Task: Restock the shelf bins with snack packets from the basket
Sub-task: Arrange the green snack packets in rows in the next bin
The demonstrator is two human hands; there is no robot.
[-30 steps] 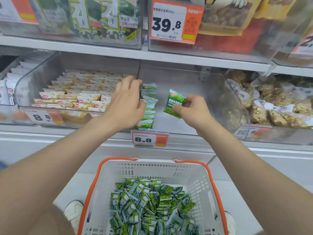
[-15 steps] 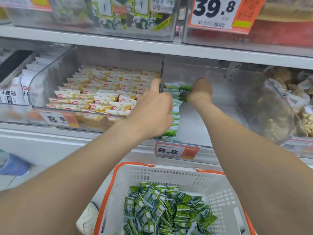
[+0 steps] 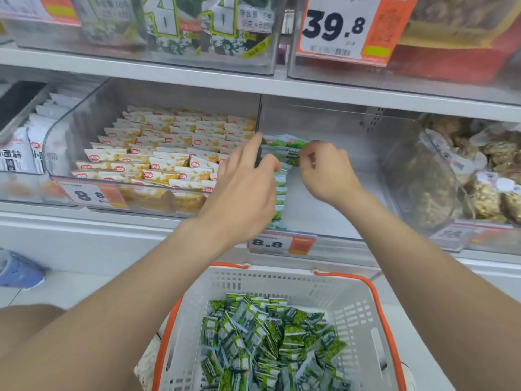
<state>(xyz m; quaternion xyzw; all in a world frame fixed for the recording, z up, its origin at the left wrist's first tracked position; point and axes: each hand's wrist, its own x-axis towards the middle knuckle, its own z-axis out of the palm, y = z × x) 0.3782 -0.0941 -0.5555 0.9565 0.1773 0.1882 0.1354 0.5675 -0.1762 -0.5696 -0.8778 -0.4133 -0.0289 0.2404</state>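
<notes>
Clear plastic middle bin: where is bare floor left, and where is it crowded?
Free: the bin floor between the row of green snack packets and the curved right wall. Crowded: the left side, under the left hand and right hand, and the neighbouring bin of yellow-and-white packets.

The upper price tag [image 3: 335, 26], white and orange in the upper right of the frame, reads "39.8". At lower centre, the centre tag [image 3: 279, 244] on the front of the clear bin [image 3: 352, 128] reads "8.8", while the left tag [image 3: 90, 194] at lower left shows "8" and a smaller "8". White packets [image 3: 14, 153] at the far left edge bear "小面筋".
</notes>
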